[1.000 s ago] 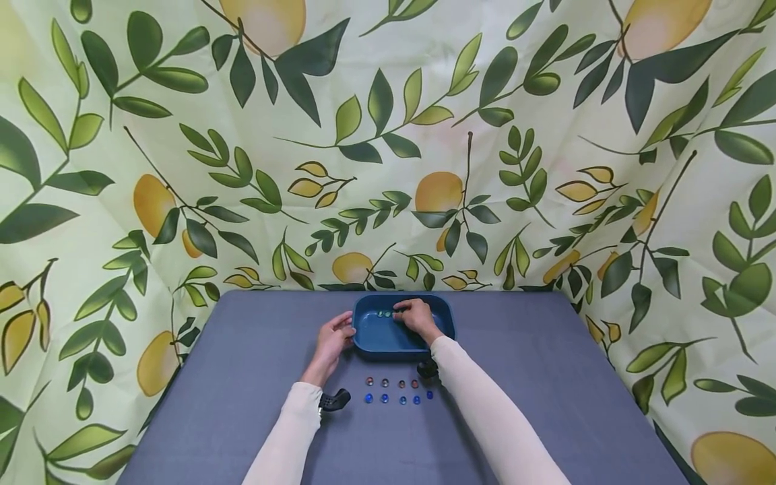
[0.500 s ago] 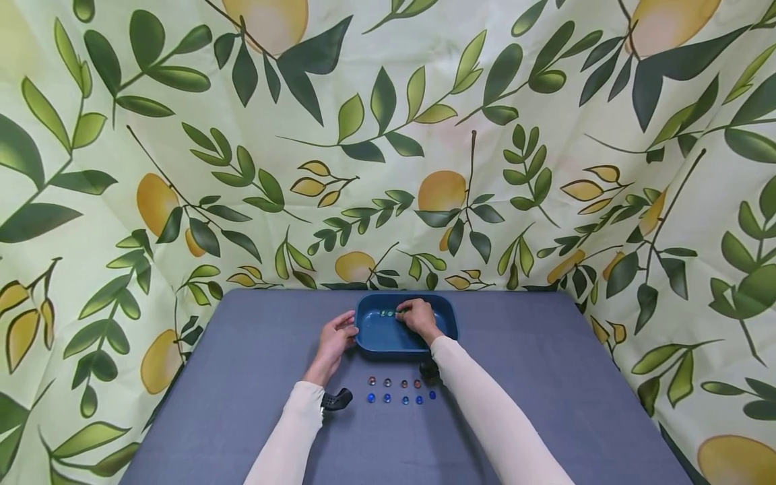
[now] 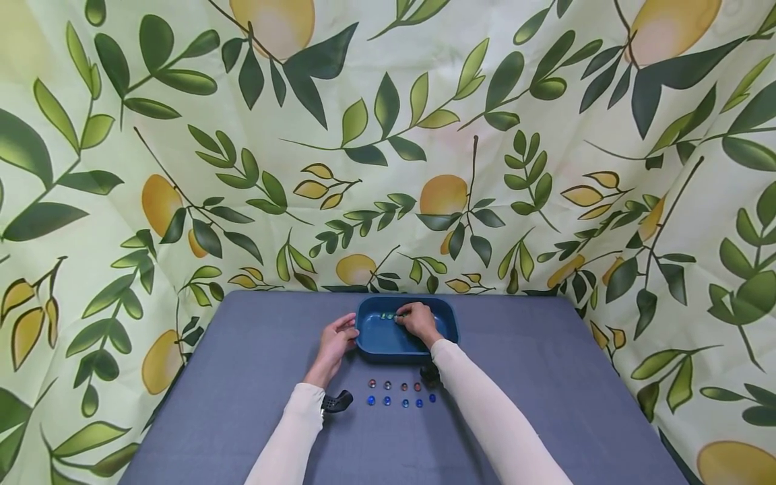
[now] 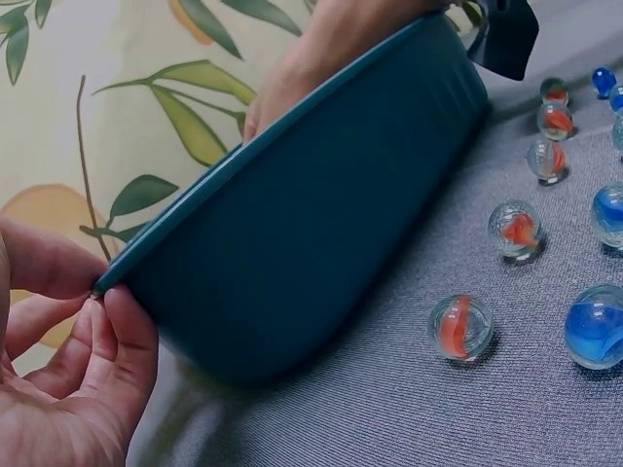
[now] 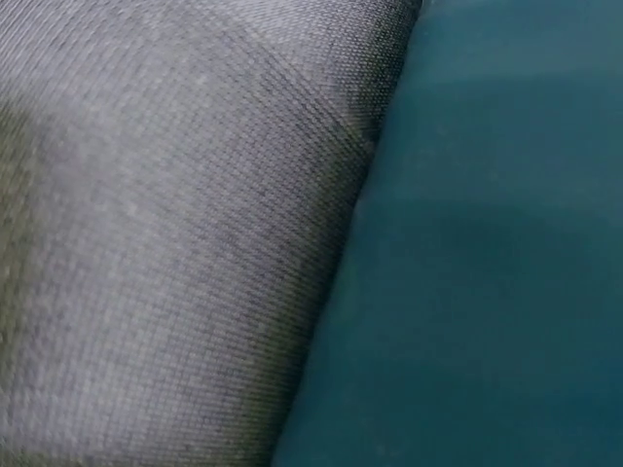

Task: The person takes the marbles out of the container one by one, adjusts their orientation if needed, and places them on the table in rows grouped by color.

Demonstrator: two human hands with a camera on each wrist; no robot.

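Left hand: the left hand (image 3: 337, 335) pinches the left rim of the dark blue oval plastic tray (image 3: 372, 341), thumb above and fingertips (image 4: 127, 321) at the edge, which looks meant to steady it.
Right hand: the right hand (image 3: 415, 318) reaches into the tray from the near side, fingers curled at the small green glass marbles (image 3: 384, 314); whether it pinches one I cannot tell.
Tray: it sits at the far middle of the grey cloth-covered table (image 3: 242, 377), close to the leaf-and-lemon printed backdrop (image 3: 182, 135).
Green marbles: they lie inside the tray near its far wall, just left of the right hand's fingertips.
Loose marbles: clear marbles with red swirls (image 4: 459, 327) and blue glass marbles (image 4: 596, 327) lie in two rows on the table just in front of the tray, apart from it.
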